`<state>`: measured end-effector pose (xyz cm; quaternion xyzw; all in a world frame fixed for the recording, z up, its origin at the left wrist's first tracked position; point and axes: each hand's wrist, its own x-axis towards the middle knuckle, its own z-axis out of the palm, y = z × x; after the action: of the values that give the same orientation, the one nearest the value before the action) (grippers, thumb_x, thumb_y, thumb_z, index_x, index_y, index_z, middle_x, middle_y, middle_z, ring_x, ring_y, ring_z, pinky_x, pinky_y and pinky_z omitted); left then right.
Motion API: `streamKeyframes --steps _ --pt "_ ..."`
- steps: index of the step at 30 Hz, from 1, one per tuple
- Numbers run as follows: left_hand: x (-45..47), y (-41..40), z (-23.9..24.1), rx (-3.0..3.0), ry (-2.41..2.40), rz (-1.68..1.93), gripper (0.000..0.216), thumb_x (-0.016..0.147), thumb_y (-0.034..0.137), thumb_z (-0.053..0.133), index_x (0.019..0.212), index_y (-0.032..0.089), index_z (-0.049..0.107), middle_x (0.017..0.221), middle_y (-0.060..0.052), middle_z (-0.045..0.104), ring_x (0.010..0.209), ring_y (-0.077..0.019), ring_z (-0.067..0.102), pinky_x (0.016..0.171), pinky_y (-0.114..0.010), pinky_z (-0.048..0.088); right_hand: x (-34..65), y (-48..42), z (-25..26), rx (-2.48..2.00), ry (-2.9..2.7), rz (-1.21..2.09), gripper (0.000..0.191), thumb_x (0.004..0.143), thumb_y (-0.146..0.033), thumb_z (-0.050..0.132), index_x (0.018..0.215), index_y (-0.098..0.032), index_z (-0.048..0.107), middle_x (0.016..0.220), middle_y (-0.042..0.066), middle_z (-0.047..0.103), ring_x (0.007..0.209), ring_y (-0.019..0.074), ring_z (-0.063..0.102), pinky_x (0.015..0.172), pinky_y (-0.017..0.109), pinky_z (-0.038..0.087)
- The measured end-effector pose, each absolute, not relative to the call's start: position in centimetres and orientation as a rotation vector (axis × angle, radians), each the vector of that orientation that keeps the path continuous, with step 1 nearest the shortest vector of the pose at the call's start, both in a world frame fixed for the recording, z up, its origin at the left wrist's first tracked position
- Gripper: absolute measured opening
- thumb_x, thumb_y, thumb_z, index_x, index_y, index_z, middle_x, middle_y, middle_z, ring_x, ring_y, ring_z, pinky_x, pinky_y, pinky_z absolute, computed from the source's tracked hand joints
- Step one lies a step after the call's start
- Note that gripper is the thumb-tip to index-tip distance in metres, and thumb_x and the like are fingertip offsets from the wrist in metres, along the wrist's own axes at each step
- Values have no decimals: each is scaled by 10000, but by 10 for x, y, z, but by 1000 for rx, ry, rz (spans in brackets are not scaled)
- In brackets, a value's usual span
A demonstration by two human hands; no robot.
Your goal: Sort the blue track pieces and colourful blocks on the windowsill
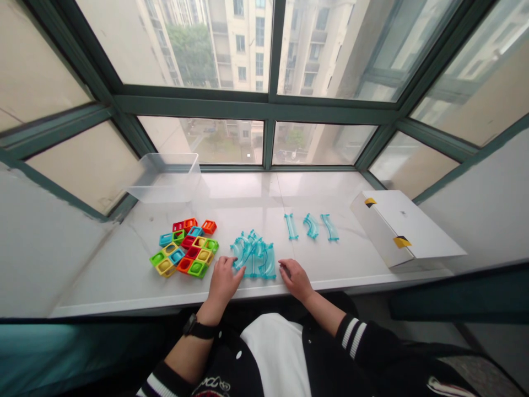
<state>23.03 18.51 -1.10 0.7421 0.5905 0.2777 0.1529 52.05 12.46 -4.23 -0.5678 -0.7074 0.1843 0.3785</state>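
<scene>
We have a pile of translucent blue marble-run track pieces (256, 259) on the worktop (248, 193), between our two hands. Three more lie apart in a row to its right: a straight track (291, 226), a sharply curved track (311, 226) and a gently bent track (330, 227). Judging by this, we are at an early stage: three pieces are separated, and most are in the heap. The coloured blocks (192, 252), grouped at left, are not joined to any track.

Our left hand (225, 277) has its thumb and fingers spread, touching the pile's left edge, with no firm grip visible. Our right hand (295, 277), half open with loosely bent fingers, is just beside the pile's right edge, and we see nothing in it.

We can read no brand. The white box (421, 226) bears a small dark mark, too small to make out, and the script on our jacket (212, 384) is only partly in view.
</scene>
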Motion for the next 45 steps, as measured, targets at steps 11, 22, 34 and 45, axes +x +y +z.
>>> streamKeyframes --steps 11,22,34,45 --pt "225 164 30 1795 1489 1053 446 892 556 721 1209 242 707 1175 -91 624 1055 -267 664 852 -397 600 521 124 -41 -1447 -1781 518 272 1025 -273 520 1256 -254 662 1110 103 725 1063 278 681 985 481 560" --pt "234 160 27 1421 1322 1024 573 820 571 783 1257 215 678 1202 -109 732 866 -213 713 750 -368 630 517 127 -23 -1466 -1488 656 247 1007 -343 538 1177 -231 679 1041 90 734 949 238 707 808 378 587" --pt "296 145 28 1429 1190 1018 581 844 550 784 1316 232 664 1142 -89 695 864 -194 703 766 -348 619 473 121 39 -1303 -1336 1010 229 967 -462 649 1016 -248 586 968 31 713 854 204 710 763 339 579" --pt "299 138 34 1563 1159 1007 523 851 483 786 1294 233 662 1106 -67 676 839 -182 702 745 -345 628 482 131 21 -1252 -1039 1177 412 884 -626 704 958 -241 579 875 33 730 793 213 724 705 354 604"
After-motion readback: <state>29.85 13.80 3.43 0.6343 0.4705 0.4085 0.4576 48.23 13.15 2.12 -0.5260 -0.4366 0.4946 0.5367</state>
